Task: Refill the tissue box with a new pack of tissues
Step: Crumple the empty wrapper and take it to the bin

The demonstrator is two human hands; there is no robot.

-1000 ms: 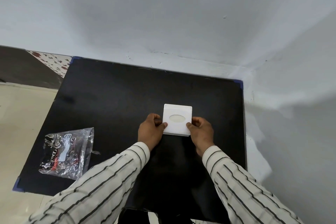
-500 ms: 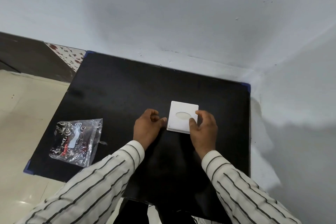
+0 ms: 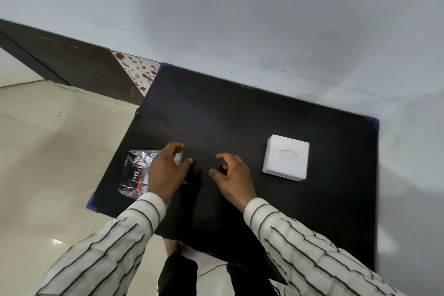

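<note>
**Box set aside, hands reaching toward the plastic wrapper**

The tissue box (image 3: pixel 286 160) is sitting upright on the right part of the black mat (image 3: pixel 240 113), a white, smooth, square-cornered box with an oval slot in its top face. Nothing is touching it. Whether tissues are filling it is hard to tell; only a pale surface is showing through the slot.

The right hand (image 3: pixel 234 176) is hovering over bare mat between box and wrapper, fingers curled loosely around nothing. The left hand (image 3: pixel 165 170) is spreading over the plastic pack (image 3: pixel 134 173) near the mat's front left corner, fingers bent and not yet closing; whether it is touching the film cannot be told, as the hand is covering most of it.

The pack is looking like thin, crinkled, glossy film with dark print and a red mark, and appears flattened.

Risks from here, as a judgement: the slick film is likely to slide on the mat or off its nearby edge onto the tiled floor (image 3: pixel 48 139) if pinched carelessly. The light box may also be shifting if bumped by a striped sleeve (image 3: pixel 312 255).
</note>
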